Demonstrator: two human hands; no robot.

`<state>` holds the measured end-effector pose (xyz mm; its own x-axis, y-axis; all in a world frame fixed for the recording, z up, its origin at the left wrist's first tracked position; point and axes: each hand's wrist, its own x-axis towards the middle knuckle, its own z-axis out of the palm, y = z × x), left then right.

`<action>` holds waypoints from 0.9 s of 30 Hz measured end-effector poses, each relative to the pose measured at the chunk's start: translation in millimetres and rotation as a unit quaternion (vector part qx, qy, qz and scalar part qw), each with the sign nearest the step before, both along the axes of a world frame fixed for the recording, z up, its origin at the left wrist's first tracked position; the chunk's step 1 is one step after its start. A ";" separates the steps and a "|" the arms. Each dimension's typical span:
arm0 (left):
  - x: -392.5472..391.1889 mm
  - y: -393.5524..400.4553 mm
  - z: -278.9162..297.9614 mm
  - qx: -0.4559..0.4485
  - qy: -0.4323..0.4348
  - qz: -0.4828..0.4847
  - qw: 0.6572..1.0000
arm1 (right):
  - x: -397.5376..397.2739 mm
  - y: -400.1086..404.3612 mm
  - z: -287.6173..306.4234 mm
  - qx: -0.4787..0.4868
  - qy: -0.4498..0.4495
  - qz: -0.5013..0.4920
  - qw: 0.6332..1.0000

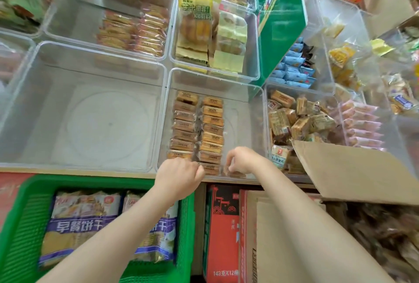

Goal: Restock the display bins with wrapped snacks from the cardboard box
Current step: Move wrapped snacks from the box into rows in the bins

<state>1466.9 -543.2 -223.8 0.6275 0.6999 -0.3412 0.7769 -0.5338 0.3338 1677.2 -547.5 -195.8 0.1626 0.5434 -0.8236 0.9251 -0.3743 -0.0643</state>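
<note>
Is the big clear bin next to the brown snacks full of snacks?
No, the big clear bin shows only its bare bottom.

The red carton (223, 232) under the counter bears "143克X12" in white near its bottom edge. The purple-banded biscuit bags (82, 226) in the green basket (20, 214) show large white characters, upside down, reading "早餐饼干". Other wrappers' print is too blurred to read.
</note>
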 end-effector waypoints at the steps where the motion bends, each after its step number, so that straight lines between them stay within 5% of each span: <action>1: 0.5 0.2 1.0 0.002 0.004 0.000 1.000 | -2.9 -0.1 -2.5 0.005 -0.012 -0.002 1.000; 8: 0.3 -0.3 6.0 -0.008 -0.002 0.022 1.000 | -24.1 -0.4 7.6 0.018 -0.033 0.016 0.999; 12: 0.8 0.1 13.1 -0.079 -0.071 0.087 0.990 | -22.5 -10.7 78.3 0.205 0.034 -0.053 0.977; 17: 22.0 -57.1 65.7 -0.080 -0.253 0.122 0.956 | -1.8 -85.8 165.9 0.537 0.102 -0.154 0.823; 21: 62.0 -130.9 104.2 -0.137 -0.330 0.126 0.926 | 28.2 -175.5 183.8 0.640 0.075 -0.232 0.729; 24: 97.1 -181.6 117.3 -0.164 -0.342 0.127 0.917 | 58.5 -234.5 172.4 0.599 0.052 -0.291 0.744; 27: 125.5 -216.8 121.6 -0.221 -0.319 0.159 0.908 | 91.0 -279.2 144.6 0.486 0.022 -0.312 0.816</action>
